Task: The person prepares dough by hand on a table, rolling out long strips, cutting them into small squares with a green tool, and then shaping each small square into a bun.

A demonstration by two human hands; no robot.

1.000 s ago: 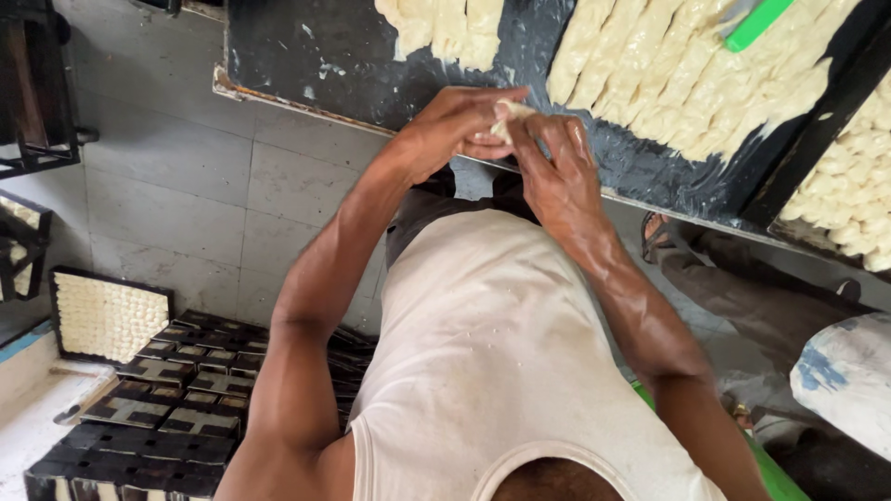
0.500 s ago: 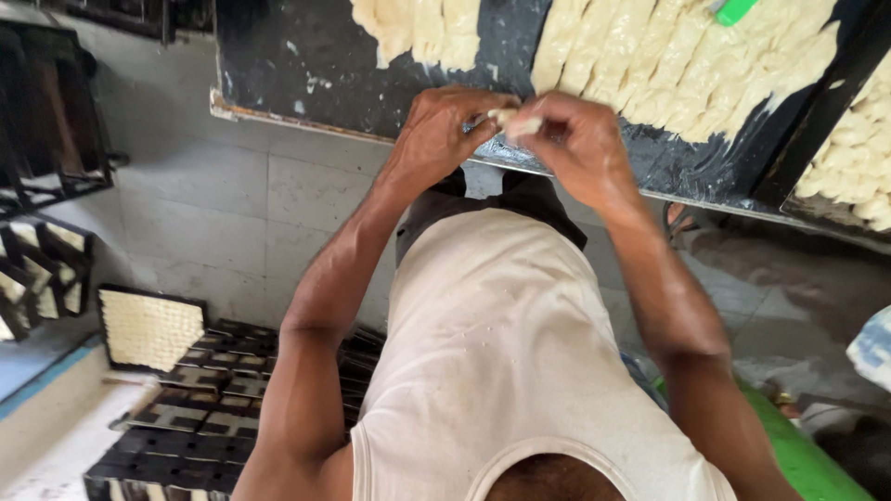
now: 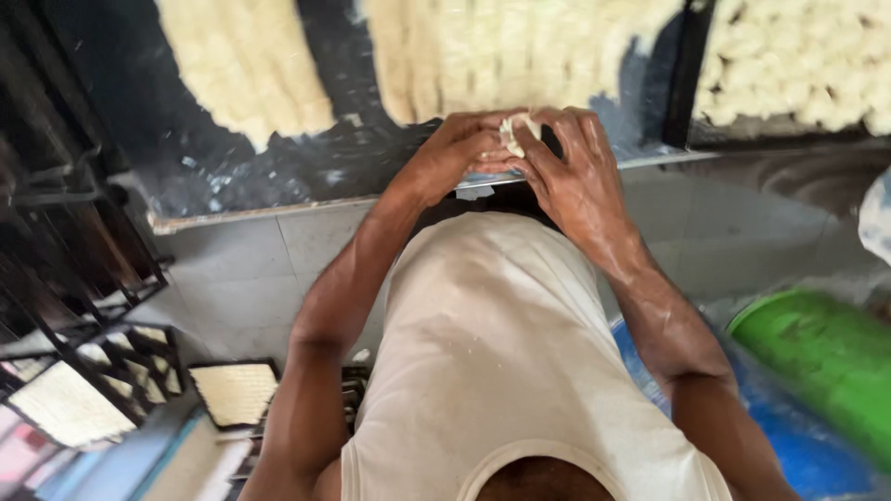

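Observation:
Both of my hands meet over the near edge of a dark work board (image 3: 278,176). My left hand (image 3: 455,153) and my right hand (image 3: 575,172) press together around a small pale piece of dough (image 3: 515,134), pinched between the fingers of both. Just beyond them, rows of shaped pale dough pieces (image 3: 501,56) lie on the board, with another batch (image 3: 246,65) to the left. My white sleeveless shirt fills the lower middle of the view.
A further tray of dough pieces (image 3: 798,65) sits at the top right. Dark metal racks (image 3: 65,241) stand at the left, with square trays of pale strands (image 3: 237,391) on the tiled floor. A green container (image 3: 821,366) lies at the lower right.
The view has swung closer to the board. My hands stay together on the dough piece, now drawn nearer to the board's front edge.

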